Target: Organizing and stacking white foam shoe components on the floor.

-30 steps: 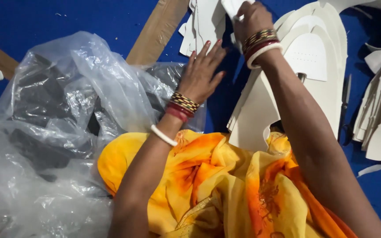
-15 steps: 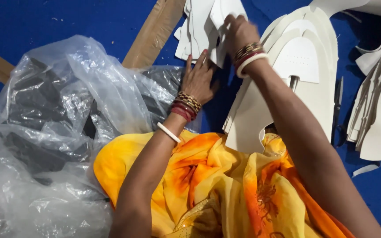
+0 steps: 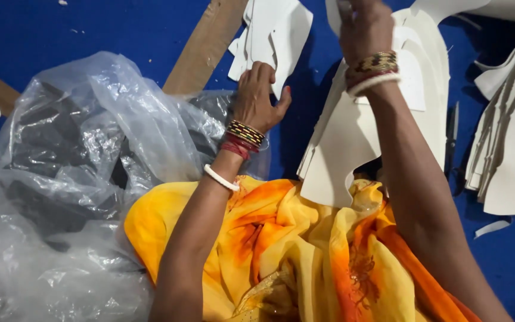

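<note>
My left hand (image 3: 257,98) is closed on the small white stack (image 3: 272,36); my right hand (image 3: 365,30) grips more beside it, big pile (image 3: 382,119) still unsorted.

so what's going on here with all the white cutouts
A person in yellow-orange cloth sits over a blue floor sorting white cut pieces. The left hand grips a small bundle of white pieces; the right hand reaches to the top of a larger white stack. A clear plastic bag of dark material lies at the left, more white stacks at the right.
</note>
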